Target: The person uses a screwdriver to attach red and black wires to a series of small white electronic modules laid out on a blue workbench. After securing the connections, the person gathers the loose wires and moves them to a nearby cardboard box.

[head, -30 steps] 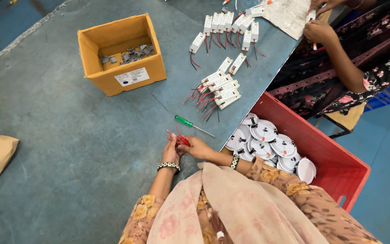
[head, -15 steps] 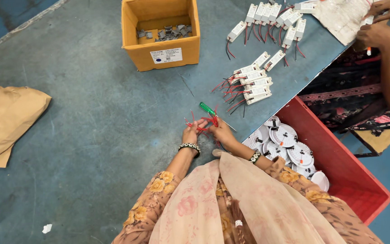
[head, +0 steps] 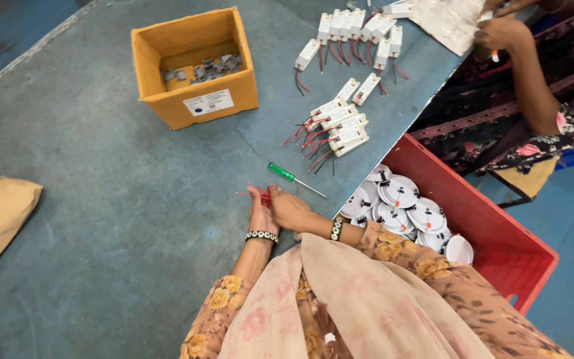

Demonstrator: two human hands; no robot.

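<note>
Since the earlier frame the view has dropped and the hands sit lower and more central, with little else changed. Broad grey table carries a red crate of round white discs at its right edge, an orange cardboard box of small metal parts further off, and white modules with red and black leads. Left hand and right hand are closed together, pinching a small red-wired part, its wires running leftward. Green-handled screwdriver lies just beyond, handle up-left, tip down-right, nearer the right hand. A co-worker's hand works at the far corner.
</note>
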